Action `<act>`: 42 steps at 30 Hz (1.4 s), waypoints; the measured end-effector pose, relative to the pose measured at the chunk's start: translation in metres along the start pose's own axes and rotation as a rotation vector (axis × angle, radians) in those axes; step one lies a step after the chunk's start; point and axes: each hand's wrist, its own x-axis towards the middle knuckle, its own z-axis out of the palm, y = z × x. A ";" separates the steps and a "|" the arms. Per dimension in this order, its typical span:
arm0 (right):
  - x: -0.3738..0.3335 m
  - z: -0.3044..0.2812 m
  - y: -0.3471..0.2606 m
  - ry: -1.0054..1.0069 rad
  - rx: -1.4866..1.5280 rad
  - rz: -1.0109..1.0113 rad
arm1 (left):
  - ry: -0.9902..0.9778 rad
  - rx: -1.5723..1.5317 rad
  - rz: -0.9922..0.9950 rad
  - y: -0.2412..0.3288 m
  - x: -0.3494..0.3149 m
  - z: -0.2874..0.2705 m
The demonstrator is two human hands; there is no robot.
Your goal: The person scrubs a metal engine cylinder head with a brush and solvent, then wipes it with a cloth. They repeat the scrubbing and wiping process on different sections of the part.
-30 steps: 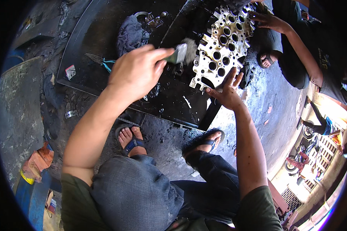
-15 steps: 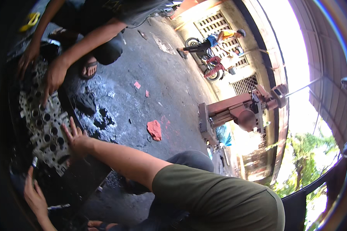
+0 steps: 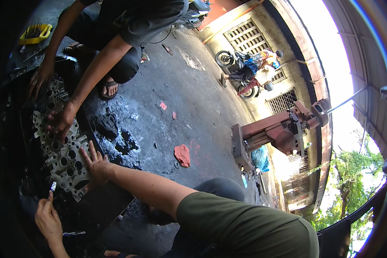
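A grey metal cylinder head (image 3: pixel 60 151) with rows of round holes lies flat on a dark work surface (image 3: pixel 99 202) at the left. My right hand (image 3: pixel 98 167) rests along its near right edge, fingers spread and holding nothing. Lower left, my left hand (image 3: pixel 48 218) has curled fingers, and a small silver-white tube-shaped piece (image 3: pixel 53 186) sticks out at its fingertips, close to the cylinder head's corner. Across from me a crouching co-worker has one hand (image 3: pixel 63 119) on the cylinder head's face and the other hand (image 3: pixel 41 77) by its far end.
A thin silver tool (image 3: pixel 74 233) lies beside my left wrist. Far left stands a yellow container (image 3: pixel 35 33) of dark slender pieces. On the oily floor are a dark rag (image 3: pixel 105 125) and a red cloth (image 3: pixel 182 155). Beyond are a reddish-brown machine (image 3: pixel 273 131), a motorcycle (image 3: pixel 225 58) and people.
The view has shifted, so the scene sits lower and further right. My left hand's fingers are more curled. The co-worker's near hand has changed from a pointing finger to lowered, bent fingers.
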 end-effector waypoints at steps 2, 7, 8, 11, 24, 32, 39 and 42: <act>-0.001 -0.002 0.001 0.008 0.017 -0.022 | -0.009 -0.030 -0.038 0.003 -0.001 0.002; 0.000 0.001 0.002 0.021 0.028 -0.036 | -0.051 0.023 -0.097 -0.002 -0.003 0.009; 0.001 0.001 0.002 0.023 0.023 -0.037 | 0.045 -0.027 -0.076 -0.002 -0.004 0.011; 0.002 0.001 0.004 0.011 0.027 -0.045 | 0.091 -0.139 -0.112 -0.003 -0.006 0.013; -0.003 -0.008 0.002 -0.017 0.042 -0.042 | 0.038 -0.037 -0.087 -0.002 -0.005 0.012; -0.002 -0.007 0.001 -0.024 0.015 -0.032 | 0.029 -0.070 -0.052 -0.022 -0.008 0.017; -0.001 -0.008 0.003 -0.037 0.002 -0.048 | 0.009 -0.054 -0.208 -0.024 -0.019 0.009; -0.001 -0.007 0.004 -0.034 0.024 -0.049 | 0.176 -0.132 -0.056 -0.012 -0.021 0.008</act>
